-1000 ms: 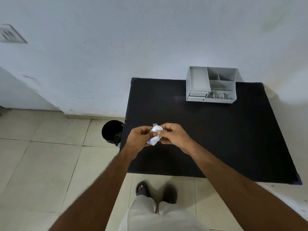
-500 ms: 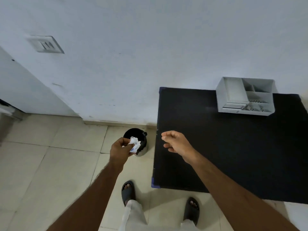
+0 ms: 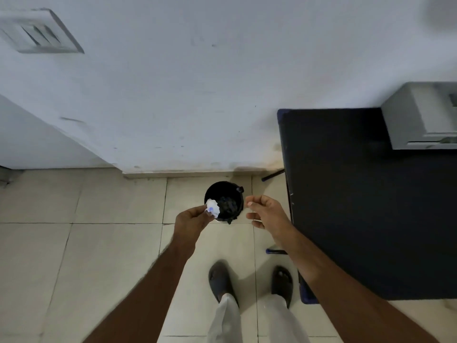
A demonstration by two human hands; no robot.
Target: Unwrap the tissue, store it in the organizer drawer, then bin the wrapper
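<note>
Pale floor tiles [image 3: 111,256] and a scuffed white wall [image 3: 197,82] fill most of my view, with the black tabletop [image 3: 358,206] running down the right edge.

My left hand [image 3: 191,222] pinches a crumpled white wrapper [image 3: 213,207] at its fingertips, and the wad sits over the near-left rim of the small black bin [image 3: 224,201] rather than over the middle of its mouth. My right hand [image 3: 265,211] hovers just right of the bin, fingers loosely curled, holding nothing.

As I judge it, the risk is a miss: the bin mouth is narrow, the wrapper is light, and a release from this spot could clip the rim or drift onto the tiles. Some dark stuff already lies inside, so the wad may also perch on top and roll out. Crinkled film can cling to my fingers too, spoiling a clean drop.

Count: one wrapper, one bin, one grey organizer [image 3: 420,117] at the tabletop's far corner and partly cut off by the frame, two hands, two sandals [image 3: 220,280]. I cannot see the tissue from here; whether it lies in the drawer I cannot tell.
</note>
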